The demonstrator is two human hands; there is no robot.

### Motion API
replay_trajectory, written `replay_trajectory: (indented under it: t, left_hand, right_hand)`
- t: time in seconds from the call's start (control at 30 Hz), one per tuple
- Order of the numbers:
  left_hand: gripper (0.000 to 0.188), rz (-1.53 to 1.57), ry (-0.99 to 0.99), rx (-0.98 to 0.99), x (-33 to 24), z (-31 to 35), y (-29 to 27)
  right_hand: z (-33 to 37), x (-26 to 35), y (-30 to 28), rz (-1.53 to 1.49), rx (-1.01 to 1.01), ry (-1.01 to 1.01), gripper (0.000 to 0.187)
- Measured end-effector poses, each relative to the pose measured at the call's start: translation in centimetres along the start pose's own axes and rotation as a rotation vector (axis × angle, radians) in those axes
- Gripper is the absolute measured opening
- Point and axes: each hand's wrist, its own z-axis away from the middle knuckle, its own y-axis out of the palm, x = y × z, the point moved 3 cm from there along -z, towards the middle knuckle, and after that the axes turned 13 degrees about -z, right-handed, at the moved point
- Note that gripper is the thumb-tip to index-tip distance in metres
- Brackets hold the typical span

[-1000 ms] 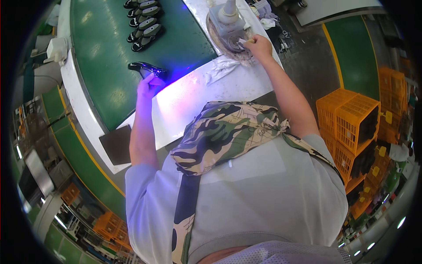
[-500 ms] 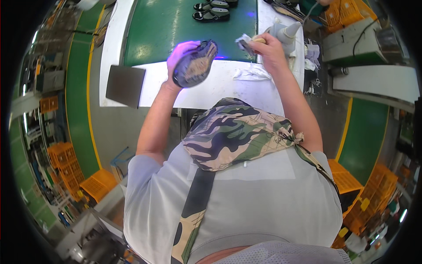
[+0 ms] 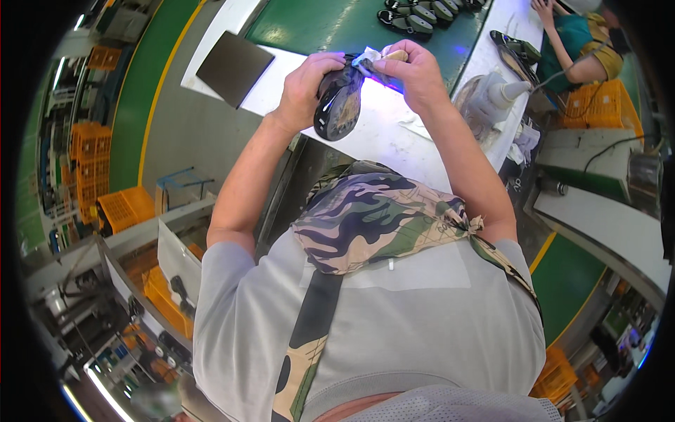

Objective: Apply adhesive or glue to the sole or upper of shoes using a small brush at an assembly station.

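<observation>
My left hand (image 3: 304,91) is closed around a shiny black shoe (image 3: 337,109), held over the near edge of the white table with its brownish inner side or sole toward the right. My right hand (image 3: 420,76) pinches a white rag (image 3: 367,58) together with a tan piece like a wooden handle (image 3: 396,56). The rag meets the upper end of the shoe, between both hands. Fingers hide part of that contact. Under my right forearm a white cloth (image 3: 415,125) lies on the table.
Several black shoes (image 3: 415,20) stand on the green work surface (image 3: 309,32). A dark square board (image 3: 235,68) lies at the left. A whitish squeeze bottle (image 3: 498,97) and other black shoes (image 3: 517,50) are at the right. A co-worker (image 3: 573,46) sits beyond, near an orange crate (image 3: 598,105).
My hands have come together: the rag, held apart from the shoe before, now touches it. The shoe has turned more upright. The view has rotated, bringing the co-worker into sight.
</observation>
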Motion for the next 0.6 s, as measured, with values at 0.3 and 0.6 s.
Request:
replay_trajectory:
  t: [0.3,0.6]
  left_hand:
    - [0.052,-0.129,-0.358,0.137,-0.7,4.8,-1.1]
    - [0.055,0.165,-0.715,0.583,-0.8,7.7,-4.4]
  right_hand:
    - [0.4,-1.4,3.0,0.022,0.144,0.115,0.021]
    - [-1.2,-2.0,7.6,0.234,0.337,0.010,0.021]
